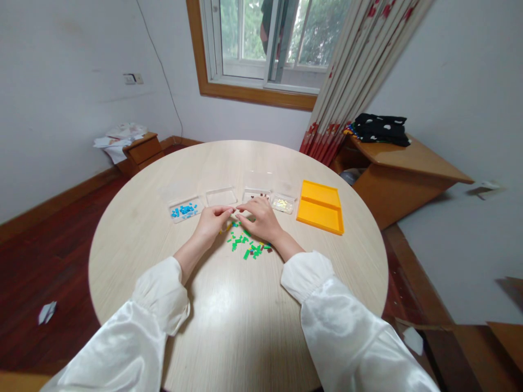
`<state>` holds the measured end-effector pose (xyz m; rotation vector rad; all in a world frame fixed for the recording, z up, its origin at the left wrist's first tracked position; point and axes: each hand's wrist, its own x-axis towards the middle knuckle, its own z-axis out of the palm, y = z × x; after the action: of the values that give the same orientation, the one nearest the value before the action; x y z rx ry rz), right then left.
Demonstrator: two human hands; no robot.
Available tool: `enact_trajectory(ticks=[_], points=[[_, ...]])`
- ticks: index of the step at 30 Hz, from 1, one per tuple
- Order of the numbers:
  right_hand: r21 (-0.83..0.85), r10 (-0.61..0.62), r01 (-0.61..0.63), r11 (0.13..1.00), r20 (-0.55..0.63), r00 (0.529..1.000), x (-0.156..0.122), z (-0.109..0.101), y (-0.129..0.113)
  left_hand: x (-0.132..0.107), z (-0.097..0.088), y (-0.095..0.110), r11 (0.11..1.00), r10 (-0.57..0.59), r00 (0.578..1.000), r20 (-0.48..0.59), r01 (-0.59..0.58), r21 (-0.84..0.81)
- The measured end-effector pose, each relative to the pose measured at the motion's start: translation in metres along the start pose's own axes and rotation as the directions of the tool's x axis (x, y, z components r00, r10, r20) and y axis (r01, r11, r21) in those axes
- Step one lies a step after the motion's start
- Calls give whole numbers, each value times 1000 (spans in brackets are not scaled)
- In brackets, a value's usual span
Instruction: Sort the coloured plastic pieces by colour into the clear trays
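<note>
My left hand (pixel 215 222) is above the table's middle, thumb and forefinger pinched together on something too small to make out. Close beside it, my right hand (pixel 260 219) has its fingers curved, with thumb and forefinger apart and nothing visible between them. Below the hands lies a loose pile of small green bricks (pixel 241 239), mixed with a few brown, yellow and blue ones. A clear box (pixel 182 218) of blue bricks stands to the left. Behind my right hand a clear box holds brown bricks (pixel 265 196), partly hidden by the fingers.
A clear tray (pixel 221 196) stands behind my left hand. Pale yellow pieces fill a small clear box (pixel 283 203) at right, beside an open yellow case (pixel 320 207). All rest on a round wooden table (pixel 229 321). Beyond it stand a wooden cabinet (pixel 402 174) and a curtain (pixel 359 65).
</note>
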<state>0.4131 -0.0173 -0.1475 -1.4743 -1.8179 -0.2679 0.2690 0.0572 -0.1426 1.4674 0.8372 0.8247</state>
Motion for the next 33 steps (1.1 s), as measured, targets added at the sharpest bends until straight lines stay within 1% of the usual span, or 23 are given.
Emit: enact_trajectory(ticks=[7,11,13,14,15,17,19,21,23,25,27,28,30,33], points=[[-18,-58,57,998,-23,998,1,2,-1,-4,6,2,998,-25,999,23,27,-53],[-26,-41,40,999,-39,998,0,3,1,-4,6,3,999,-54,998,18,54,-7],[-50,32,-37,998,-97,995,0,3,6,-5,5,5,997,-38,999,-19,40,69],[-68,91,-101,993,-142,986,-1,3,10,-6,5,5,992,-4,999,-46,10,126],[-85,159,-177,981,-189,969,-1,3,14,-7,5,6,981,51,996,-74,-36,191],[-107,292,-330,938,-268,918,-2,2,23,-11,5,8,935,194,975,-108,-150,322],[-114,390,-440,891,-306,869,-4,2,32,-15,7,9,878,302,949,-96,-238,415],[-121,448,-505,855,-320,835,-5,2,37,-20,9,9,837,351,935,-49,-290,465],[-133,478,-541,830,-327,815,-5,2,40,-22,11,8,804,368,930,-1,-318,502],[-146,492,-557,817,-327,807,-6,3,40,-24,12,6,772,396,917,38,-355,527],[-149,500,-563,813,-320,805,-6,4,40,-24,12,6,738,439,894,87,-414,533],[-150,502,-564,812,-315,806,-6,4,39,-25,12,7,718,463,878,125,-454,528],[-151,507,-566,810,-305,806,-5,4,39,-27,12,8,676,497,832,245,-549,492],[-148,514,-571,808,-298,805,-5,3,38,-32,12,11,623,484,732,480,-673,398]])
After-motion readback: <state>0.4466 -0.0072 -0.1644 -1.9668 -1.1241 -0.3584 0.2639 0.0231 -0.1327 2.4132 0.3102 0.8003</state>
